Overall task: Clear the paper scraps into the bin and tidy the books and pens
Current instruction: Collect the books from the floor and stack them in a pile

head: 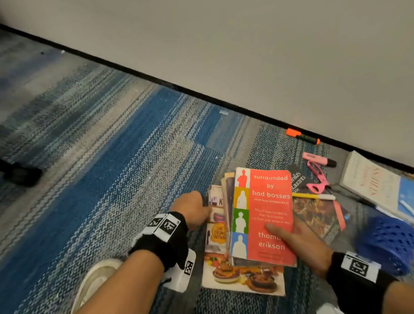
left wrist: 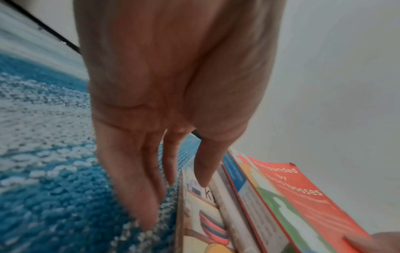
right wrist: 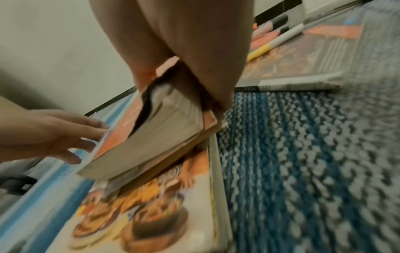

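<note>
A red paperback (head: 264,216) is held on top of a loose stack of books on the carpeted floor (head: 107,160), just beside the wall. Beneath it lie two or three thinner books, fanned out, and at the bottom a large cookbook (head: 243,280). The paperback is gripped at its near right corner by the right hand (head: 305,245), thumb on the cover and fingers underneath, so that this grip is closed on the book. The left hand (head: 191,211) is laid against the stack's left edge with fingers fairly straight and nothing held; that grip is open.

To the right, a dark book (head: 320,214) is seen with a yellow pen (head: 313,196) lying across it; pink scissors (head: 317,176), a pink highlighter (head: 318,158) and an orange highlighter (head: 302,136) lie beyond. No bin is shown.

The stack is judged uneven. If the paperback is released while tilted, the fanned books could slide off the cookbook. The pen could be rolled away if the dark book is lifted carelessly.
</note>
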Demonstrator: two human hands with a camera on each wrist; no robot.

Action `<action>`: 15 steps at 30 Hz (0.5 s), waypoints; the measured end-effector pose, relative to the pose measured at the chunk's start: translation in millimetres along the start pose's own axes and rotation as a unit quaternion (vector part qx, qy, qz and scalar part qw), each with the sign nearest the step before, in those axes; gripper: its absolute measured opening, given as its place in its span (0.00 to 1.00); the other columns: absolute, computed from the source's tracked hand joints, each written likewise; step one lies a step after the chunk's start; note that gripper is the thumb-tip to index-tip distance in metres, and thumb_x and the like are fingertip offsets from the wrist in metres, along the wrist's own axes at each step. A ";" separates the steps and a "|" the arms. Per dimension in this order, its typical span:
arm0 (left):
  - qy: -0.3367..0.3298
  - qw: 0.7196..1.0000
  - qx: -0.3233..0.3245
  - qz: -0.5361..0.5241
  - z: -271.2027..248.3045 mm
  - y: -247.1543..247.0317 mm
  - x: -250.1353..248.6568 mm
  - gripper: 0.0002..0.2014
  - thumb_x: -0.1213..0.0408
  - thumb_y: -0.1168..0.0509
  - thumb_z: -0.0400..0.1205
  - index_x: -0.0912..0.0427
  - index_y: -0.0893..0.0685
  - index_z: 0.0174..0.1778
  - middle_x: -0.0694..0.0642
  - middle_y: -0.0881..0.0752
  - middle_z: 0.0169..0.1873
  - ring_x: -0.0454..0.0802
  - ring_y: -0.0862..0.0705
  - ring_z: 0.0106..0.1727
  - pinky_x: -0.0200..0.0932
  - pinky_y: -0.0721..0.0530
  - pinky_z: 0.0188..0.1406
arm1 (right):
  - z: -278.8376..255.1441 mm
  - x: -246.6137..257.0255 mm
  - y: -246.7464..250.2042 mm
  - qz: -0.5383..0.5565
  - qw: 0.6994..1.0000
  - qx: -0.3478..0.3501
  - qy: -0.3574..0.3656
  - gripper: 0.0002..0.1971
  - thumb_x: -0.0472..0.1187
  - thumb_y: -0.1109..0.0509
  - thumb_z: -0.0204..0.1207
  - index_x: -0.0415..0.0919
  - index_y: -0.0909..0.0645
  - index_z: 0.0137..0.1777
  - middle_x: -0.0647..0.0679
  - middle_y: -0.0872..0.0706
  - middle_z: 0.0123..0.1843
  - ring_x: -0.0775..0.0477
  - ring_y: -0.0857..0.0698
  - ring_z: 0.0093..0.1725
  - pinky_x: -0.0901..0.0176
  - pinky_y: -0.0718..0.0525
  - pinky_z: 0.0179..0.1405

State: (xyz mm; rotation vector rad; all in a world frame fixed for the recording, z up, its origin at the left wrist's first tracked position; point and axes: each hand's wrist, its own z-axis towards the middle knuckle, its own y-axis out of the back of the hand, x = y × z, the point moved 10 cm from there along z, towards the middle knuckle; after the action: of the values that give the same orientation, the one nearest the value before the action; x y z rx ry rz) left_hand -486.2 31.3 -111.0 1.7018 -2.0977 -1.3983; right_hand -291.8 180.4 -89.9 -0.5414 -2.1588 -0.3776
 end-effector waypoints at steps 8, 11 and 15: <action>0.014 0.996 0.077 0.046 2.2 -49.7 -8.5 0.15 0.59 0.41 0.84 0.62 0.18 0.62 0.61 0.15 0.61 0.60 0.16 0.60 0.50 0.15 0.58 | -6.6 -23.8 -2.5 -0.006 0.996 0.034 -0.076 0.18 0.34 0.27 0.75 0.41 0.19 0.65 0.43 0.10 0.58 0.40 0.11 0.57 0.39 0.17 0.63; 0.019 0.998 0.030 0.057 6.4 -46.0 -11.4 0.17 0.54 0.44 0.86 0.64 0.19 0.60 0.64 0.16 0.61 0.63 0.18 0.62 0.51 0.19 0.59 | -1.5 -10.6 -8.0 -0.016 0.998 0.020 -0.052 0.15 0.30 0.29 0.77 0.39 0.19 0.62 0.43 0.09 0.56 0.40 0.10 0.55 0.39 0.15 0.60; 0.060 0.997 -0.040 -0.019 11.0 -21.5 -5.5 0.22 0.49 0.47 0.87 0.66 0.19 0.58 0.67 0.16 0.61 0.65 0.19 0.62 0.51 0.21 0.57 | 27.4 8.5 -4.1 -0.060 0.997 -0.022 -0.032 0.11 0.30 0.28 0.75 0.40 0.17 0.56 0.43 0.08 0.52 0.42 0.09 0.51 0.40 0.14 0.58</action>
State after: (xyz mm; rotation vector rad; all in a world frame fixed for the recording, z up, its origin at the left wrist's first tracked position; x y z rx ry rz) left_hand -475.1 43.1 -129.7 1.7562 -1.9296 -1.3343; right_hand -316.9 191.2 -99.5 -0.4543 -2.2560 -0.4801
